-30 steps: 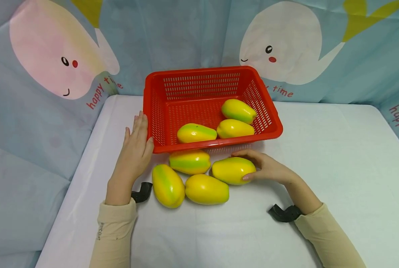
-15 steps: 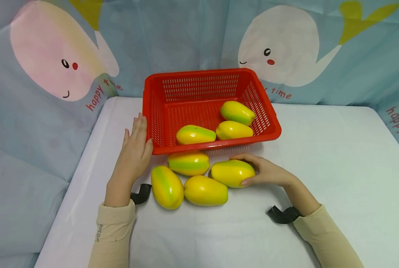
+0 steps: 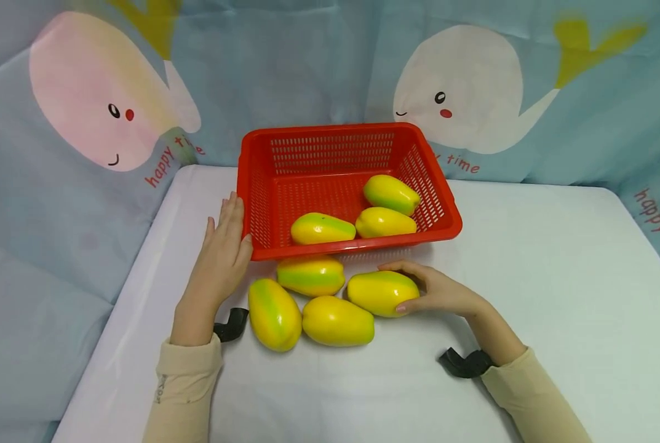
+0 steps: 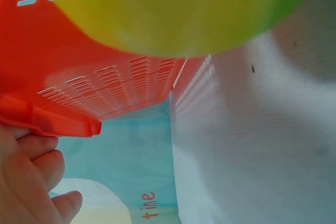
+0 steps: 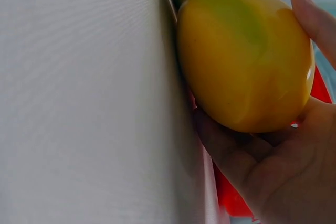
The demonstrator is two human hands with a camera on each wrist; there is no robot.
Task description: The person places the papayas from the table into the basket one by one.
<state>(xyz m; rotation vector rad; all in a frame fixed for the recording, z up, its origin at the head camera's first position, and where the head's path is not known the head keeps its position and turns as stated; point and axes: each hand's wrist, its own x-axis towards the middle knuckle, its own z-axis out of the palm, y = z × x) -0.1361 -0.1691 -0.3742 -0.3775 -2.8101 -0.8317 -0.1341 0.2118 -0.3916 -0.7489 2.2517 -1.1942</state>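
In the head view, my right hand (image 3: 443, 291) curls round the right end of a yellow papaya (image 3: 379, 294), which lies on the white table. The right wrist view shows that papaya (image 5: 244, 59) between the thumb and the fingers. My left hand (image 3: 216, 261) rests with straight fingers against the left side of a red plastic basket (image 3: 357, 246). In the left wrist view its fingertips touch the basket's rim (image 4: 63, 125). Three more papayas lie on the table: one by the basket's front (image 3: 310, 277), a green-striped one (image 3: 275, 315) and a front one (image 3: 337, 321).
Inside the basket are three papayas, one at the front left (image 3: 323, 229), one at the front right (image 3: 385, 222) and one behind it (image 3: 392, 194). A blue cloth (image 3: 307, 74) with printed whales hangs behind the table (image 3: 556, 277). Black wrist mounts (image 3: 465, 363) stick out from both sleeves.
The whole head view has shifted slightly, so everything sits a little lower in it. Both hands keep their places on the basket and the papaya.
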